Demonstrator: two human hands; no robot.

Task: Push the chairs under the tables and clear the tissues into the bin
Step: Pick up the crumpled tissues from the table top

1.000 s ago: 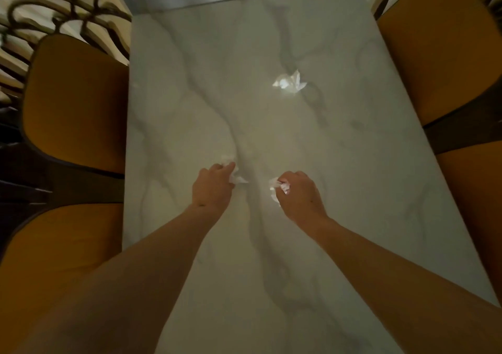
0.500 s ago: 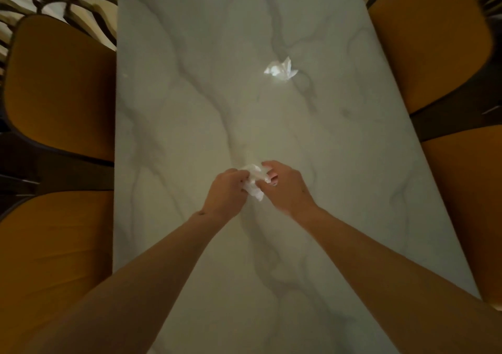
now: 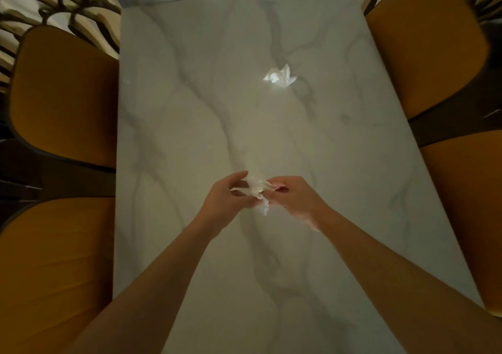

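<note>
While both hands pinch one crumpled wad, one tissue lies apart (four chairs).

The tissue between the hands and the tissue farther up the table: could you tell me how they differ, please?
The held tissue is gripped between the left hand and right hand; the far tissue lies loose on the marble table. The held one looks dimmer, the far one brightly lit. Both are white and crumpled.

This looks like a restaurant or café dining area. A long marble-patterned bench fills the middle of the frame, flanked by mustard-yellow upholstered chairs at left and right. Bold patterned flooring shows in the upper corners.
</note>
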